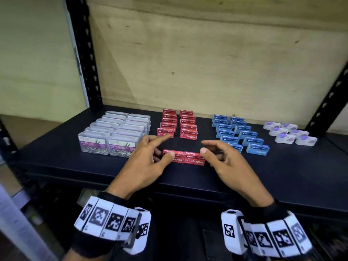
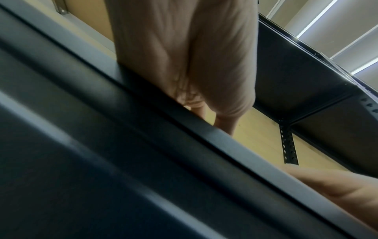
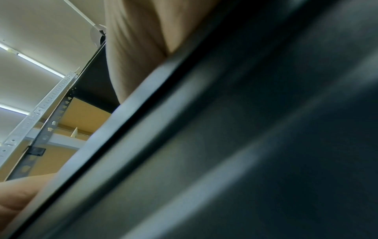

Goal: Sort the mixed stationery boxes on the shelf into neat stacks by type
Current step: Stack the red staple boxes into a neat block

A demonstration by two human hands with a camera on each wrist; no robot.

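Note:
Two red staples boxes lie end to end near the front of the black shelf (image 1: 282, 176): the left red box (image 1: 178, 159) and the right red box (image 1: 194, 159). My left hand (image 1: 162, 154) holds the left one, thumb over its front and curled fingers behind its left end, index finger pointing away. My right hand (image 1: 205, 147) hovers at the right box's end, its thumb tip touching that end and its fingers loosely curled. Behind stand two rows of red staples boxes (image 1: 178, 123). Both wrist views show only palm and the shelf edge (image 2: 184, 145).
Clear paper clip boxes (image 1: 113, 134) fill the left of the shelf. Blue boxes (image 1: 239, 134) stand in two rows right of centre, and white and purple boxes (image 1: 290, 134) at the far right. Black slotted uprights (image 1: 84, 53) frame the shelf, with a wooden back panel (image 1: 207, 63).

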